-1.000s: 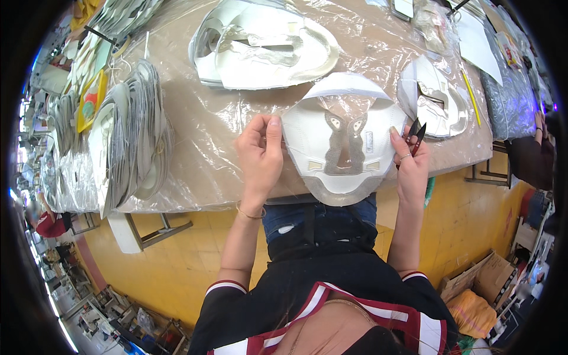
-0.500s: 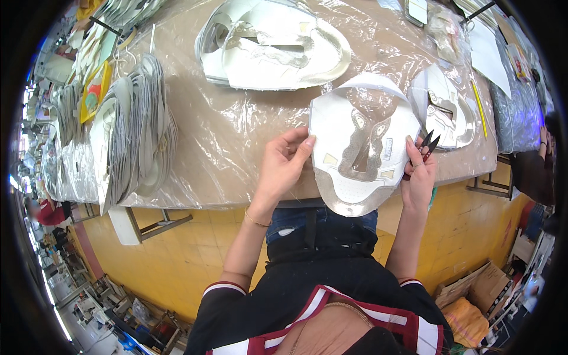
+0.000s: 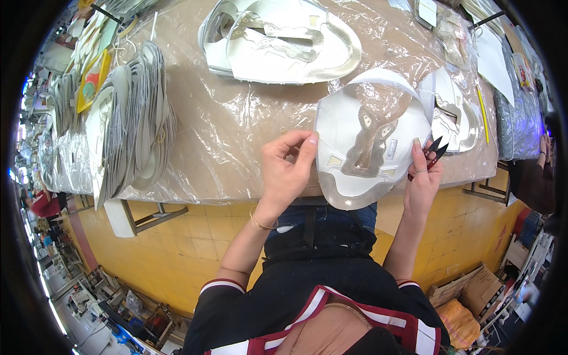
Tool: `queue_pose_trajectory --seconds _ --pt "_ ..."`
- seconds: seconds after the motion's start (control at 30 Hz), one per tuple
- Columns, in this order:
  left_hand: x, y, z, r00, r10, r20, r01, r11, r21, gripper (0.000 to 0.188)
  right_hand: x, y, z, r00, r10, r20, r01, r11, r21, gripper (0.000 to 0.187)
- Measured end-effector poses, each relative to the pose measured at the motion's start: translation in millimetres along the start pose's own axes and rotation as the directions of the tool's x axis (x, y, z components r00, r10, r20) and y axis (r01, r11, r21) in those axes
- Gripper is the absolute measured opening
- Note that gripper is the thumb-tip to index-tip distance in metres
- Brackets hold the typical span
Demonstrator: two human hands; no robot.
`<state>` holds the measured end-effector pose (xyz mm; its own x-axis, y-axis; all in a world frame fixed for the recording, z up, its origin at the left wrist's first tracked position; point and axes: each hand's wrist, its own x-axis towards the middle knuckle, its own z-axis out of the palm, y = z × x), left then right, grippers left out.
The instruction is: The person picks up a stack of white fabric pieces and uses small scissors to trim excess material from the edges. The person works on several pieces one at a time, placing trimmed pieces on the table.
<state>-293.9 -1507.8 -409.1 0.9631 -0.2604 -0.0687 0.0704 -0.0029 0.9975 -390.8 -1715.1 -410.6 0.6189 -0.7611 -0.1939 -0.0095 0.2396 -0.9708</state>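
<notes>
A white and silver-grey shoe upper (image 3: 337, 136), opened out into a rounded shape, is held just above the table's front edge. My right hand (image 3: 423, 180) grips its right side, the thumb lying on its face. Black-bladed thread snips (image 3: 436, 151) with dark red handles sit in the same hand, blades pointing up and away. At the upper's left edge my left hand (image 3: 287, 168) is closed in a pinch, thumb against forefinger. Whatever lies between those fingertips is too small to make out.
Stacked white uppers (image 3: 278, 44) lie farther back on the plastic-covered table (image 3: 236, 136). More uppers (image 3: 452, 115) rest at the right, beside a yellow pencil (image 3: 483, 115). A thick bundle of grey-white pieces (image 3: 133, 118) stands left, near a yellow tray (image 3: 94, 80).
The shoe upper and my right hand have shifted slightly right. My left thumb has gone from lying on the upper's edge to a tighter pinch beside it. The snips stay in my right hand.
</notes>
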Motion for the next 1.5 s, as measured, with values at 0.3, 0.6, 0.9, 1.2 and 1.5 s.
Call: queue_pose_trajectory --seconds 0.3,0.6,0.9,1.2,1.5 --pt "0 1 -4 0.994 -0.098 0.044 0.103 0.986 -0.131 0.027 2 -1 2 0.996 0.082 0.031 -0.084 0.995 0.048 0.010" --pt "-2 0 -4 0.994 -0.088 0.060 0.095 0.985 -0.141 0.027 1 -2 0 0.994 0.103 0.027 -0.104 0.994 0.028 0.014" --pt "-3 -2 0 0.990 -0.140 0.029 0.142 0.985 -0.096 0.023 -2 -11 4 0.987 0.160 0.025 -0.162 0.985 0.067 0.017" --pt "-2 -4 -2 0.988 -0.155 0.017 0.155 0.988 0.002 0.026 2 -9 -5 0.964 0.219 0.149 -0.249 0.942 0.226 0.013" --pt "-3 -6 1 0.983 -0.142 0.113 0.160 0.974 -0.164 0.018 -1 -10 -6 0.991 0.081 0.107 -0.094 0.988 0.121 0.013"
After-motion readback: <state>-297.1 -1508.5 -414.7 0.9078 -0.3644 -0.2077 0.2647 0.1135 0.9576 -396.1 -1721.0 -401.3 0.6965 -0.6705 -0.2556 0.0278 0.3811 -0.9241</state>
